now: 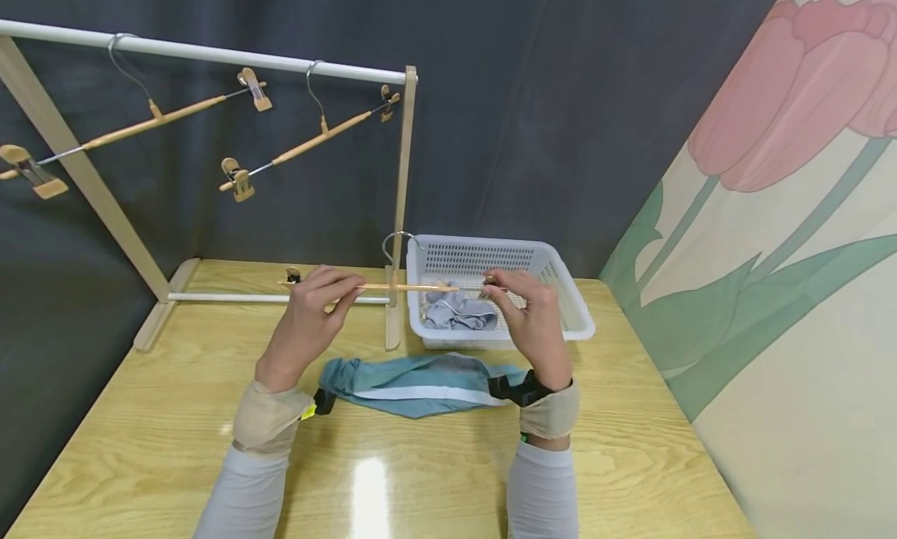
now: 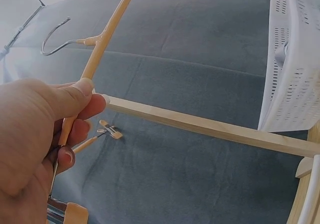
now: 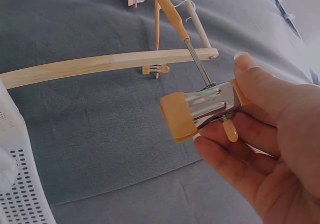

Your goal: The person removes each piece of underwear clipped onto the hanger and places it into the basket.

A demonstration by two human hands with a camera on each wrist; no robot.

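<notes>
Both hands hold a wooden clip hanger (image 1: 415,287) level above the table, its metal hook (image 2: 55,48) pointing up. My left hand (image 1: 311,317) grips the orange bar near its left end, thumb on one side and fingers curled behind. At the other end, my right hand (image 1: 531,313) pinches the handle end of a metal clip (image 3: 212,104) with wood-coloured tips; those tips lie together with no cloth between them. Beneath the hands a teal garment (image 1: 413,374) with a white stripe lies bunched lengthwise on the table.
A white perforated basket (image 1: 571,321) holding grey-lilac cloth (image 1: 455,315) stands behind the garment. At the back left is a rack with a white rail (image 1: 224,56) and wooden post (image 1: 403,173). Two clip hangers, a left one (image 1: 161,120) and a right one (image 1: 322,136), hang from it.
</notes>
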